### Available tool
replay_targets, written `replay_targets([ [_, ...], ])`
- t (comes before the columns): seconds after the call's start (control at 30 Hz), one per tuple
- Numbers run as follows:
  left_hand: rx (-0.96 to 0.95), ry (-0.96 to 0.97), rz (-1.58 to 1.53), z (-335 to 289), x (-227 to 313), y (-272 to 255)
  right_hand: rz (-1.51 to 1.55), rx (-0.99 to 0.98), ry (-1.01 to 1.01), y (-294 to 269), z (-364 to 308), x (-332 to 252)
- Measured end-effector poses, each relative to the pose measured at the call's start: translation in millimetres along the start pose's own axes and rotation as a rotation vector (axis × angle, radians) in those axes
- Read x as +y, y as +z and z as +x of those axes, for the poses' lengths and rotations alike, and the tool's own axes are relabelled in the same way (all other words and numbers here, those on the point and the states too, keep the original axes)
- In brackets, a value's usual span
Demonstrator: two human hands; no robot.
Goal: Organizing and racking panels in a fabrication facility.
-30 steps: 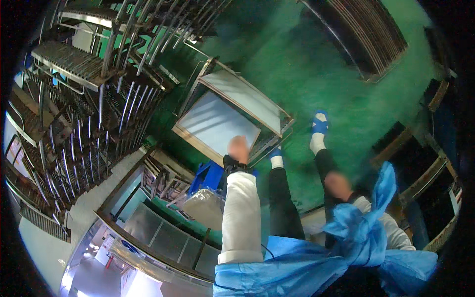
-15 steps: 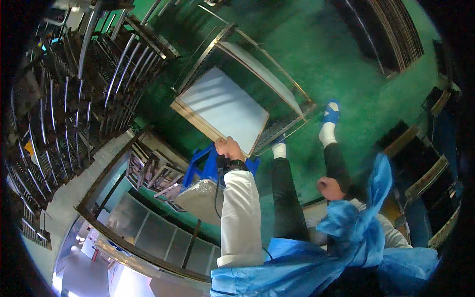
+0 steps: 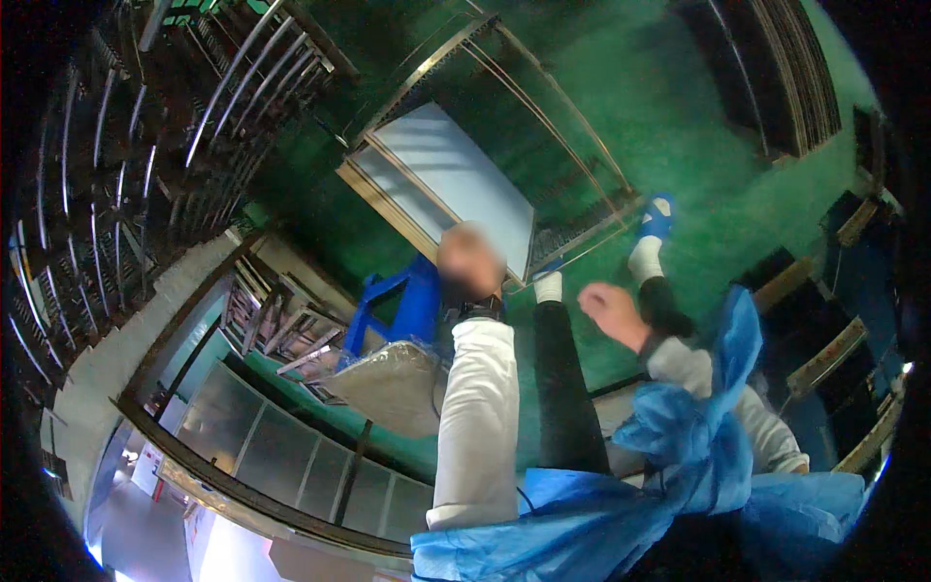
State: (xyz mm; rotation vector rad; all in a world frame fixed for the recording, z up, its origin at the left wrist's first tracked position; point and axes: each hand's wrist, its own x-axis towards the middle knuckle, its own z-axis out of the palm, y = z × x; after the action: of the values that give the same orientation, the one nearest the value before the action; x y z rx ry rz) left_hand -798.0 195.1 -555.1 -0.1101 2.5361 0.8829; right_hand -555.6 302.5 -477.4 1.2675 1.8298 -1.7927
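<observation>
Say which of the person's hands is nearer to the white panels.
Left. The left hand is at the near edge of the white panels, too blurred to confirm a grip. The right hand is apart from them, off to their right.

A: What carries the pale, flat rectangular panels with wood-coloured edges (image 3: 475,179)?
B: An open metal rack with toothed sides (image 3: 582,229); they overlap inside
A: Underneath?
B: Smooth green floor (image 3: 640,116); the rack seems to stand there, its base dim

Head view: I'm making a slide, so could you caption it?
Left hand at the edge of a pale framed panel by a metal rack, right hand apart from both.
</observation>
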Motion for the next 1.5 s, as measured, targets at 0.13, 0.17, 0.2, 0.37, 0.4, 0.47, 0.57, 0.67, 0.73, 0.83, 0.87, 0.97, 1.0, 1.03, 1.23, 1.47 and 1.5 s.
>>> replay_targets([
  [0.13,-0.022,-0.002,-0.073,6.3,-9.4,-6.8,-0.021,0.042,-0.075,18.7,85.7,-58.7],
  [0.17,-0.062,-0.048,-0.153,11.1,-20.8,-13.2,-0.085,0.016,-0.081,28.1,101.6,-74.5],
  [0.2,-0.117,-0.078,-0.187,14.0,-28.4,-14.8,-0.160,0.004,-0.081,32.4,111.9,-88.5],
  [0.37,-0.334,-0.157,-0.447,13.1,-14.5,-19.7,-0.148,0.010,-0.142,73.4,146.3,-88.5],
  [0.4,-0.374,-0.143,-0.485,14.9,-18.9,-19.7,-0.142,-0.006,-0.135,79.1,148.7,-87.8],
  [0.47,-0.397,-0.206,-0.564,10.6,-1.9,-21.9,-0.108,-0.040,-0.119,73.8,149.0,-80.6],
  [0.57,-0.466,-0.284,-0.677,8.7,0.0,-14.9,-0.111,-0.079,-0.062,67.5,146.9,-63.1],
  [0.67,-0.513,-0.297,-0.717,10.1,4.9,-11.6,-0.112,-0.076,-0.067,64.8,147.7,-51.3],
  [0.73,-0.505,-0.294,-0.714,10.9,4.9,-13.2,-0.126,-0.074,-0.090,65.4,146.2,-54.4],
  [0.83,-0.485,-0.300,-0.717,12.4,0.9,-13.5,-0.188,-0.070,-0.102,60.6,143.6,-65.0],
  [0.87,-0.483,-0.298,-0.716,13.0,-1.3,-14.1,-0.200,-0.068,-0.102,59.4,143.4,-69.9],
  [0.97,-0.505,-0.278,-0.715,12.8,-6.3,-11.9,-0.243,0.009,-0.151,55.7,145.6,-55.1],
  [1.0,-0.511,-0.269,-0.711,14.2,-6.0,-12.6,-0.255,0.041,-0.178,56.8,147.3,-52.5],
  [1.03,-0.531,-0.266,-0.697,15.3,-5.2,-12.5,-0.159,-0.005,-0.152,59.2,148.5,-50.0],
  [1.23,-0.541,-0.213,-0.620,15.3,11.8,-12.6,-0.091,-0.179,-0.084,54.8,155.1,-55.2],
  [1.47,-0.587,-0.247,-0.659,14.6,12.3,-12.0,-0.136,-0.178,-0.122,41.6,158.8,-61.1],
  [1.5,-0.580,-0.260,-0.669,13.5,13.1,-10.9,-0.127,-0.149,-0.147,39.8,158.8,-57.8],
])
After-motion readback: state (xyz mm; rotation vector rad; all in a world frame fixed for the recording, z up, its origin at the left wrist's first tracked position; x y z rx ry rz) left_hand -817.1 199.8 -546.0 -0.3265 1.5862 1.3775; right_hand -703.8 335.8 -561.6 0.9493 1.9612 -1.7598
